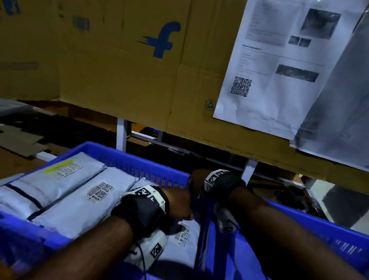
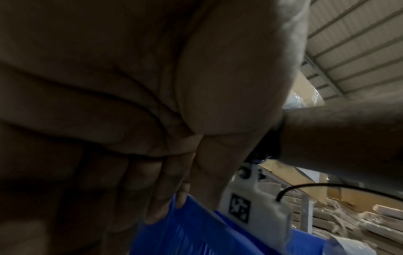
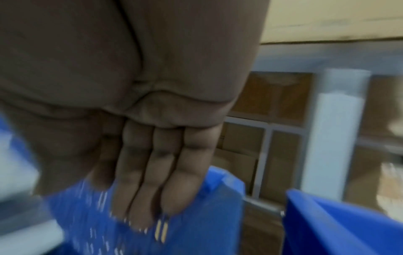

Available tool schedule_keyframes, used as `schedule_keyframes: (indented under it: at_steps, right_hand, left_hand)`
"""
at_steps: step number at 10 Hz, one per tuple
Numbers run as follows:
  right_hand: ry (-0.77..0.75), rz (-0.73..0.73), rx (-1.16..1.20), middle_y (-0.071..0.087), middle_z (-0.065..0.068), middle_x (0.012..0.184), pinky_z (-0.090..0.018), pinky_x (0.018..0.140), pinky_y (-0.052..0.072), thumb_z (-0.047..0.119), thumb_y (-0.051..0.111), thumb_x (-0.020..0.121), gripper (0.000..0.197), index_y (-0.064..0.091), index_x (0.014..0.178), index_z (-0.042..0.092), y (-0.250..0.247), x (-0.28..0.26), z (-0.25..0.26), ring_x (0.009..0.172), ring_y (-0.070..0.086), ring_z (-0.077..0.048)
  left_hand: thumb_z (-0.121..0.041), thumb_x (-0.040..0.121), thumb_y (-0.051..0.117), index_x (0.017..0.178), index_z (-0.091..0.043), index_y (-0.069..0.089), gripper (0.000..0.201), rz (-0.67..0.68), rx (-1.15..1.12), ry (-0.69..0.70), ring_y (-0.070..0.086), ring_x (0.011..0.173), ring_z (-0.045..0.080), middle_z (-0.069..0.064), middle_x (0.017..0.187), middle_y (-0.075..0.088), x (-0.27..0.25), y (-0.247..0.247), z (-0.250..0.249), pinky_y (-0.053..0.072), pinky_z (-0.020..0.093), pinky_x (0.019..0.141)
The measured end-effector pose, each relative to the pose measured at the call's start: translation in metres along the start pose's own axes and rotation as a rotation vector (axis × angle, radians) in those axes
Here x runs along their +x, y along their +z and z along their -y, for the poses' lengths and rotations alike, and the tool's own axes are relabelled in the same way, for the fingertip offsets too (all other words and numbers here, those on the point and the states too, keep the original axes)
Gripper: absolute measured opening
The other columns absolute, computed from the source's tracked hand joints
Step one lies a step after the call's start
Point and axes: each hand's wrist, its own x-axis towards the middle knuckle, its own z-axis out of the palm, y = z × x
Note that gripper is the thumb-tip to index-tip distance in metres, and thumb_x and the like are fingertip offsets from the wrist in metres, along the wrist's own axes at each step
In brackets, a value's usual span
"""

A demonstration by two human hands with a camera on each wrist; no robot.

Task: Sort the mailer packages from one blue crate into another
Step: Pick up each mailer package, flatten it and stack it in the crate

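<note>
Several grey mailer packages with barcode labels lie flat in the left blue crate. One more mailer lies by that crate's right wall, partly under my left wrist. My left hand sits at the right wall, its straight fingers touching the blue plastic. At the crate's far right corner my right hand lays straight fingers flat against the slotted wall. Neither hand holds a mailer. The right blue crate stands alongside, its inside dark.
A tall cardboard wall with printed sheets stands close behind the crates. White metal frame posts rise just past the far rim. Flattened cardboard lies on the wooden table at the left. The second crate's rim is right of my fingers.
</note>
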Motion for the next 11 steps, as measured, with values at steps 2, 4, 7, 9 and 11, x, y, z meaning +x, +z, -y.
schedule_keyframes:
  at_steps: [2, 4, 7, 9, 11]
  right_hand:
    - [-0.014, -0.402, 0.362, 0.073, -0.005, 0.092, -0.025, 0.073, 0.048, 0.028, 0.069, 0.088, 0.008, 0.073, 0.088, 0.022, -0.014, -0.062, -0.048, 0.082, 0.066, -0.014]
    - [0.144, -0.533, 0.463, 0.069, 0.001, 0.078, -0.014, 0.056, 0.044, 0.027, 0.072, 0.087, 0.014, 0.075, 0.095, 0.016, -0.009, -0.162, -0.129, 0.058, 0.058, 0.004]
    - [0.379, -0.043, 0.391, 0.071, 0.008, 0.072, -0.032, 0.058, 0.058, 0.019, 0.073, 0.086, 0.019, 0.066, 0.103, 0.016, 0.058, -0.224, -0.233, 0.061, 0.067, -0.014]
    - [0.331, 0.213, 0.123, 0.069, -0.016, 0.113, -0.029, 0.085, 0.049, 0.028, 0.071, 0.088, 0.044, 0.065, 0.121, 0.0, 0.101, -0.225, -0.236, 0.097, 0.065, -0.024]
    - [0.229, 0.266, -0.03, 0.062, 0.001, 0.131, -0.035, 0.09, 0.053, 0.05, 0.078, 0.049, 0.082, 0.06, 0.127, 0.03, 0.158, -0.218, -0.268, 0.116, 0.062, -0.023]
  left_hand:
    - [-0.022, 0.102, 0.045, 0.126, -0.002, 0.059, 0.034, -0.099, -0.344, -0.059, 0.057, 0.121, 0.031, 0.017, 0.131, 0.06, 0.005, -0.014, -0.016, 0.05, 0.028, 0.085]
    - [-0.023, 0.096, 0.056, 0.088, -0.002, 0.066, 0.024, -0.334, -0.513, -0.004, 0.062, 0.067, 0.027, 0.013, 0.078, 0.065, 0.016, -0.059, -0.043, 0.052, 0.032, 0.062]
    - [-0.028, 0.094, 0.061, 0.097, -0.013, 0.071, 0.018, -0.37, -0.723, 0.125, 0.069, 0.068, 0.029, 0.014, 0.083, 0.072, 0.05, -0.113, -0.153, 0.053, 0.027, 0.055]
    - [-0.018, 0.088, 0.068, 0.081, -0.005, 0.073, 0.015, -0.506, -0.827, 0.132, 0.058, 0.057, 0.011, 0.006, 0.067, 0.068, 0.13, -0.085, -0.202, 0.049, 0.022, 0.059]
    - [-0.022, 0.088, 0.065, 0.079, -0.009, 0.072, 0.018, -0.324, -0.707, -0.049, 0.055, 0.072, 0.01, 0.013, 0.082, 0.071, 0.184, -0.019, -0.219, 0.041, 0.023, 0.064]
